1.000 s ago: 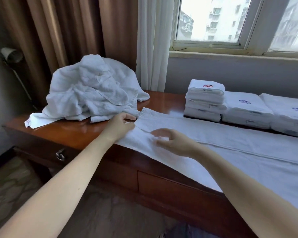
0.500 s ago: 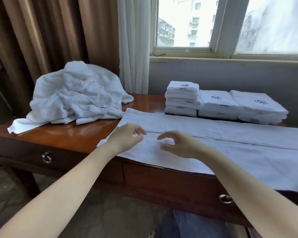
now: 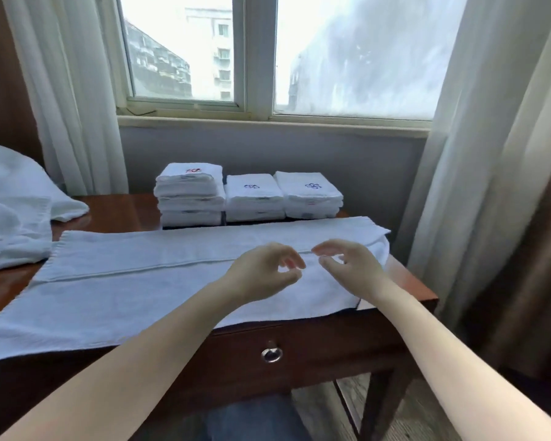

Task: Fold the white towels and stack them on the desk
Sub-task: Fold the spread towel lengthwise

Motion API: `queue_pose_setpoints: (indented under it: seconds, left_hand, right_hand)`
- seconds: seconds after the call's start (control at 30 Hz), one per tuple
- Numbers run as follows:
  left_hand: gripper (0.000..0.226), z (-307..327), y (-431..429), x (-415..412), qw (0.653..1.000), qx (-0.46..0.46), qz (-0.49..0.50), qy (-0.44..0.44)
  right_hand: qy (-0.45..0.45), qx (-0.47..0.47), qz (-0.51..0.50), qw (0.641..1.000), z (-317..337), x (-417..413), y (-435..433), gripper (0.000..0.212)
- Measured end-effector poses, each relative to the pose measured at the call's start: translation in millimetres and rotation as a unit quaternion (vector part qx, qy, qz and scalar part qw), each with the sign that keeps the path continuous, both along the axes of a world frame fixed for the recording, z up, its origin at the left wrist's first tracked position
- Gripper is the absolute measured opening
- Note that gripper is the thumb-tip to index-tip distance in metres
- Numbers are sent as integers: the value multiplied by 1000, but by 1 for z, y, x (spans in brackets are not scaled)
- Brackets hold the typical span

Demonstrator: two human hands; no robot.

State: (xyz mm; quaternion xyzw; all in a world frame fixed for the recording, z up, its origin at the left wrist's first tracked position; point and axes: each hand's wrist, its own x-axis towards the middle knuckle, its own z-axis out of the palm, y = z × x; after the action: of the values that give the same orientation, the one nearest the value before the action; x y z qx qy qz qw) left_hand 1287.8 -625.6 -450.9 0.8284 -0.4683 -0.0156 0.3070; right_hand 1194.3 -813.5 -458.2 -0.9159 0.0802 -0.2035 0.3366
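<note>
One long white towel [image 3: 124,281] lies flat along the counter [image 3: 409,289], its near edge drooping over the front. It looks soft, light and limp, so pinch it at the right-hand corners. The left hand [image 3: 261,272] and right hand [image 3: 347,265] hover above it, each grip loosely apart and holding nothing.

A hotel room most likely, neat stacks of folded white towels [image 3: 252,195] with little sewn logos [image 3: 313,185] in the middle of the frame, dark wood surface [image 3: 406,289] with a drawer [image 3: 315,351], long curtains [image 3: 490,154], window [image 3: 178,52] onto tall buildings [image 3: 159,68].

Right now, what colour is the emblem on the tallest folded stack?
Red emblem, clearest in the head view.
</note>
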Motion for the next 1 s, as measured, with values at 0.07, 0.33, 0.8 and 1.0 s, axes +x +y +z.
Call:
queue_pose_setpoints:
  seconds: [0.07,0.33,0.8,1.0]
  left_hand:
    - [12,-3,-26,-11,1000,12,-26,-6]
    - [50,-25,-91,-41,986,78,-95,-109]
    - [24,-18,-92,-8,999,14,-21,26]
    - [39,-19,-91,1,993,-43,20,110]
  right_hand:
    - [-9,2,-50,999,-1,-15,-16,25]
    - [50,-27,-160,985,-13,-57,-61,24]
    - [53,-171,-129,975,-26,-47,-64,15]
    - [73,-290,-128,946,-28,-39,-62,20]
